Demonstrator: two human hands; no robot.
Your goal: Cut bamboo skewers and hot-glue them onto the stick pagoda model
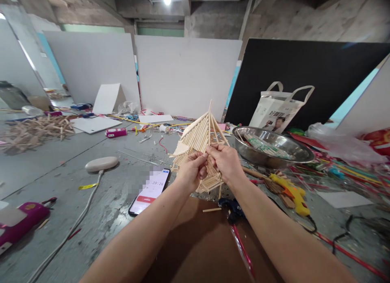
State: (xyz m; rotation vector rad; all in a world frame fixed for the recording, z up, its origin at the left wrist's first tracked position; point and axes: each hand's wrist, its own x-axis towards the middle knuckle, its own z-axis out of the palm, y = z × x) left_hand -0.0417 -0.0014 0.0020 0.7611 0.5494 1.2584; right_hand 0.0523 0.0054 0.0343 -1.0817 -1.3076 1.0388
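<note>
A small house-like model of pale wooden sticks point(198, 133) with a pointed, slatted roof stands in front of me. My left hand point(192, 171) is closed at its front, thumb and fingers pinched together. Touching it at the fingertips, my right hand point(224, 159) is pinched too, against the roof's lower front. What the fingers pinch is hidden or too small to make out. Just below the model lie a loose stick point(212, 210) and a dark blue tool point(232, 210), whose kind I cannot tell. A phone point(150, 191) with a timer showing lies left of my left hand.
A steel bowl point(271, 163) with packets stands to the right, near a yellow glue gun point(291, 191) and a white bag point(274, 110). Leftward are a white cabled device point(101, 164), a magenta device point(22, 222) and a stick pile point(39, 130). Boards point(187, 73) stand behind.
</note>
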